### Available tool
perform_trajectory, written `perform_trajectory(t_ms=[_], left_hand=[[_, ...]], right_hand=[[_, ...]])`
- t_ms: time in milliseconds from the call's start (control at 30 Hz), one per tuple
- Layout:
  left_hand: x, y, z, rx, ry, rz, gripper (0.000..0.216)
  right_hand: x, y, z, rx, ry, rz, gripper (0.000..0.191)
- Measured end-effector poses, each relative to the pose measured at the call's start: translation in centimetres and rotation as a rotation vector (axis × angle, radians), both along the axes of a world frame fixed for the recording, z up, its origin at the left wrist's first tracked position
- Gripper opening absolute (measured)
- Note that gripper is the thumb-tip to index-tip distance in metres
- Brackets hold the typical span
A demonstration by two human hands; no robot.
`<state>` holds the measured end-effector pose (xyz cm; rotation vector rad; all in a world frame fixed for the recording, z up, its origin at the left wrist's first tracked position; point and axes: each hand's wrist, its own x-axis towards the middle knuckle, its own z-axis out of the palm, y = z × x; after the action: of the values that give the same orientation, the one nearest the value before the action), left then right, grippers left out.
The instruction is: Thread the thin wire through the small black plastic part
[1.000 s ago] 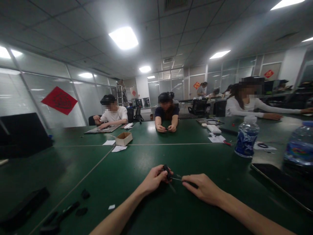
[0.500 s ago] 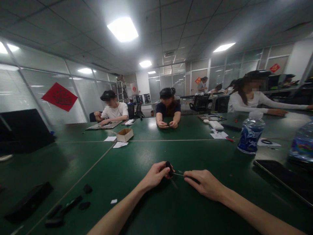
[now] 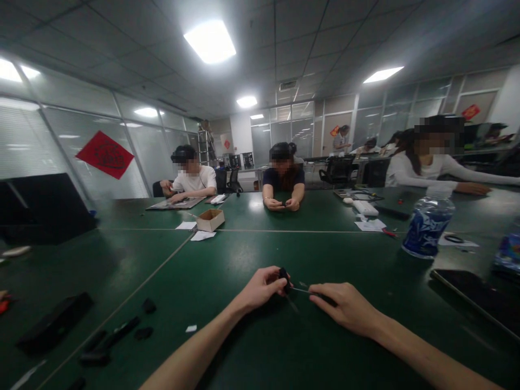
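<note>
My left hand (image 3: 260,291) is closed around a small black part (image 3: 284,276), held just above the green table (image 3: 227,260). My right hand (image 3: 345,310) is closed on a thin dark tool (image 3: 303,290) whose tip points left at the black part. The two hands sit close together near the table's front middle.
Several small black pieces (image 3: 117,336) and a flat black case (image 3: 52,320) lie at the left front. A water bottle (image 3: 426,225) and a dark tablet (image 3: 475,295) stand at the right. A cardboard box (image 3: 210,219) with paper slips is further back. Other people sit across the table.
The camera has turned slightly, shifting the scene right and down. Both hands stay together on the black part and the tool, with hardly any movement.
</note>
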<state>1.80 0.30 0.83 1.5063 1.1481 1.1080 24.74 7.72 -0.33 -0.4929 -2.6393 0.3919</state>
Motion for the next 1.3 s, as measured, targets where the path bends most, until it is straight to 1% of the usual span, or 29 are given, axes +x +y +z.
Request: perform_trajectory(t_ms=[167,267,400,533,633,733,833,1000,1300], left_hand=[[-0.06,-0.04,-0.05,-0.026,0.028,0.012,0.034],[-0.14,0.01,-0.18,-0.037,0.045,0.017,0.035],[-0.26,0.04,-0.42,-0.037,0.064,0.022,0.043],[-0.36,-0.04,-0.55,-0.045,0.122,0.061,0.051],[-0.31,-0.08,-0.51,-0.05,0.114,0.073,0.05],[-0.16,-0.06,-0.35,-0.063,0.04,0.028,0.047],[-0.07,-0.02,-0.17,-0.065,0.01,-0.009,0.046],[-0.23,0.08,-0.24,-0.048,-0.002,-0.046,0.042],[-0.16,0.16,-0.32,-0.03,0.055,-0.029,0.039]], right_hand=[[0.08,-0.16,0.35,-0.019,0.04,0.009,0.028],[0.09,-0.11,0.23,-0.029,0.077,0.009,0.029],[0.06,0.06,-0.1,-0.049,0.069,-0.002,0.03],[0.06,-0.03,0.13,-0.076,0.041,-0.015,0.03],[0.07,-0.13,0.35,-0.087,0.045,-0.021,0.029],[0.05,-0.06,0.27,-0.074,0.06,-0.044,0.03],[0.0,0.07,0.06,-0.059,0.073,-0.058,0.031],[0.01,0.04,0.17,-0.053,0.078,-0.056,0.033],[-0.02,-0.13,0.42,-0.069,0.085,-0.032,0.031]])
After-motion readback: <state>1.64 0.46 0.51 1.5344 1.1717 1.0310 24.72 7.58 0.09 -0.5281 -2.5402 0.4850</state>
